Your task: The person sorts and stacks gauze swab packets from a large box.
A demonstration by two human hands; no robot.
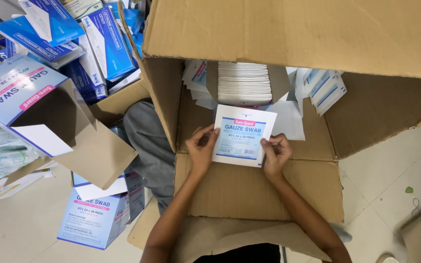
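Note:
Both hands hold one flat white and blue gauze packet point(242, 136) over an open cardboard box point(249, 192). My left hand point(201, 148) pinches the packet's left edge. On the lower right edge sits my right hand point(275, 155), fingers closed on it. Just behind the packet, inside the box, a dense stack of white packets point(244, 83) stands on edge. More loose packets point(325, 87) lie at the box's back right.
An open blue and white carton point(23, 92) lies at the left, another carton point(93, 219) below it. Several blue boxes point(93, 44) pile up at the back left. The large box flap point(288, 34) rises behind. Pale floor tiles point(395, 185) show at the right.

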